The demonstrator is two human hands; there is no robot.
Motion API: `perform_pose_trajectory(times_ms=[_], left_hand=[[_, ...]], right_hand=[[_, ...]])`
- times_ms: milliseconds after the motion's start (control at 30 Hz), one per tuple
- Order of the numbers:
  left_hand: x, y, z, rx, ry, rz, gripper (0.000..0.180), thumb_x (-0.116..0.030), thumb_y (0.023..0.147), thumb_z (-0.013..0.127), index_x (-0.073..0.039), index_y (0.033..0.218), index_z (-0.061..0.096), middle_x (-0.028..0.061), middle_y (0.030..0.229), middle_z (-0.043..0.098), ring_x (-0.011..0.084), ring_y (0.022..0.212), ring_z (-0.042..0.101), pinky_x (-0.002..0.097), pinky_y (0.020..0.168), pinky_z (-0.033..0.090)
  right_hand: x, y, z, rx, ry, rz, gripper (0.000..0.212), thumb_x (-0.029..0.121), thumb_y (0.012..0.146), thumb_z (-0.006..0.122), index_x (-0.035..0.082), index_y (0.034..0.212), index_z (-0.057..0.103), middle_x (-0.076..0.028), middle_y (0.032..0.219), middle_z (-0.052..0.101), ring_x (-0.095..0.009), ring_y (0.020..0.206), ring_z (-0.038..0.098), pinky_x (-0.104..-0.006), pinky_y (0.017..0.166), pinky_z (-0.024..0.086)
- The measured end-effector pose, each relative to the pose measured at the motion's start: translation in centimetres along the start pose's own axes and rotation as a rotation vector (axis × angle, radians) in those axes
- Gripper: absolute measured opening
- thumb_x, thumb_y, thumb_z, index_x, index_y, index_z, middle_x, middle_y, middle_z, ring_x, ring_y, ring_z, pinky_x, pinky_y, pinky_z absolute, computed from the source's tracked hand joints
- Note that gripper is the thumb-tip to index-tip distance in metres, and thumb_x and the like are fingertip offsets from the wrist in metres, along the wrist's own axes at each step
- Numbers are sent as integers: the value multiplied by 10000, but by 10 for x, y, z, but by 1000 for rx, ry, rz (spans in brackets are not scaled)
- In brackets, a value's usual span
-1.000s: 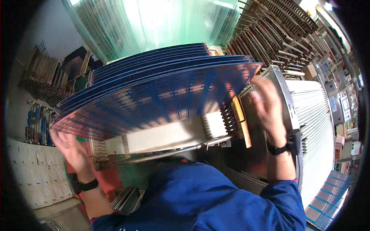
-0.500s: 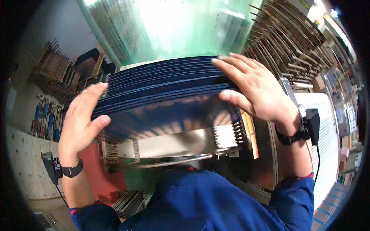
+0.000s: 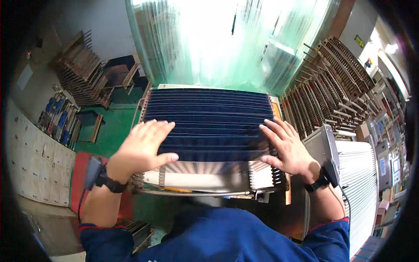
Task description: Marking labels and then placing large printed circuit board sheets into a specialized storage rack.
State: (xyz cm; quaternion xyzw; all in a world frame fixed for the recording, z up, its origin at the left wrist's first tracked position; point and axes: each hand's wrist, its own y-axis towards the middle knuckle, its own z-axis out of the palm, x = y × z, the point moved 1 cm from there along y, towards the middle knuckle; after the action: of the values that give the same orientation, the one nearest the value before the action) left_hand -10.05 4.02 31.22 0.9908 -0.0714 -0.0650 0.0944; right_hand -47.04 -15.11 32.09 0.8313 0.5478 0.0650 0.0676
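Note:
A row of thin dark blue panels [image 3: 205,115] stands close together in a rack with toothed side strips [image 3: 262,175]. My left hand [image 3: 146,146] is over the near left part of the row, palm down, fingers stretched out and thumb apart. At the near right corner is my right hand [image 3: 283,146], also with its fingers spread. Neither hand holds anything. Whether the fingertips touch the panels I cannot tell. Under the nearest panels shows the white bed [image 3: 196,180] of the rack, with a metal bar [image 3: 196,193] along its front.
A translucent strip curtain [image 3: 183,48] hangs beyond the rack. Slotted racks [image 3: 336,87] are stacked at the right, above a white ribbed rack [image 3: 355,174]. Pale lockers [image 3: 41,166] and more stacked racks [image 3: 83,72] are at the left.
My view has tilted up and straightened. Both hands have come from the panels' outer sides to their near corners, the left one moving inward. They stay open.

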Motion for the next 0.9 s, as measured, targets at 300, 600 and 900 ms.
perform_pose_trajectory(times_ms=[300, 600, 900], left_hand=[[-36, -10, 30, -270, -177, 158, 676, -221, 767, 797, -16, 1370, 569, 193, 1386, 591, 388, 1313, 535, 520, 1113, 397], [-174, -1, 139, 233, -422, 64, 398, -395, 971, 615, -108, 1248, 628, 136, 970, 694, 364, 878, 707, 477, 783, 574], [-207, 12, 152, 293, -352, -59, 364, -439, 901, 685, -153, 1123, 647, 95, 916, 670, 345, 797, 717, 482, 681, 590]], right_hand=[[45, -46, 27, -9, 354, -153, 524, 348, 911, 702, 22, 1307, 591, -164, 1172, 647, -347, 1074, 640, -447, 935, 516], [50, -75, 70, 137, 352, -90, 423, 421, 965, 632, 47, 1160, 666, -109, 849, 660, -313, 801, 683, -417, 751, 558], [48, -82, 63, 100, 334, -122, 340, 378, 924, 695, 71, 1067, 669, -110, 814, 662, -302, 734, 686, -398, 650, 563]])
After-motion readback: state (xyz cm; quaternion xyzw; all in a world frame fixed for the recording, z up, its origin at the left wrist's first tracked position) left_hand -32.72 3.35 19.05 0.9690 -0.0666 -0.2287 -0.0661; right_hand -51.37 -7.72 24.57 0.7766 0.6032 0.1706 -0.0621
